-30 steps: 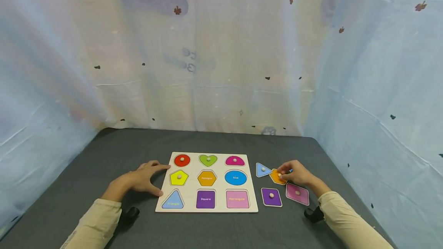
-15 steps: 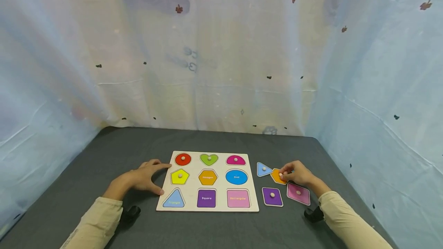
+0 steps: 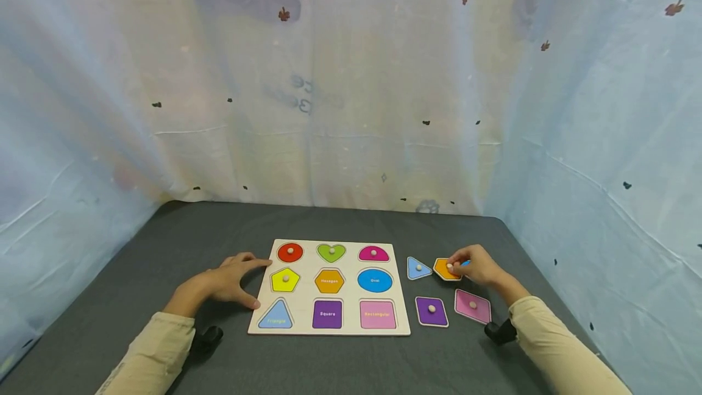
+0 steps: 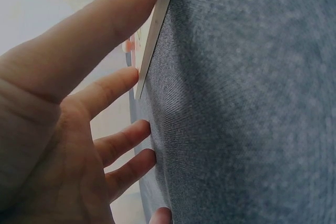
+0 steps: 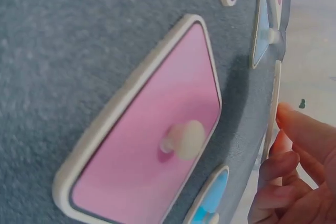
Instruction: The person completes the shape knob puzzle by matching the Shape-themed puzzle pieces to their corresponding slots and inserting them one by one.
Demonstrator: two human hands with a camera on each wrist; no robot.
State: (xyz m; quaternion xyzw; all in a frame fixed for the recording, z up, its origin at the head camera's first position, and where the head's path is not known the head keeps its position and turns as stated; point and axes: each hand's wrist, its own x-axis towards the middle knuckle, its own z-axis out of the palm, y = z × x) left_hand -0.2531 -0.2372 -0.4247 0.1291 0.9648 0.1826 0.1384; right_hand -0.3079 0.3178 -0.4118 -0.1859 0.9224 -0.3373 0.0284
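Observation:
My right hand point(image 3: 477, 266) pinches the knob of an orange hexagon puzzle piece point(image 3: 442, 270), which appears edge-on and lifted off the cloth in the right wrist view. Beneath that hand a blue oval piece point(image 5: 214, 195) lies on the cloth, mostly covered in the head view. My left hand point(image 3: 227, 280) is at the left edge of the white puzzle board point(image 3: 351, 317), fingers spread, with thumb and index fingertip touching the edge. The board's hexagon point(image 3: 329, 281), oval, triangle, square and rectangle recesses show printed words. Knobbed circle, heart, half-circle and pentagon pieces sit in the others.
Right of the board lie a light blue triangle piece point(image 3: 418, 269), a purple square piece point(image 3: 431, 312) and a pink rectangle piece point(image 3: 473, 306), each with a knob. Dark grey cloth point(image 3: 329, 367) covers the table. Pale curtains point(image 3: 351, 78) enclose the back and sides.
My right hand has raised the orange hexagon piece and shifted it slightly away and to the right, off the triangle piece's tip. My left hand holds its place at the board.

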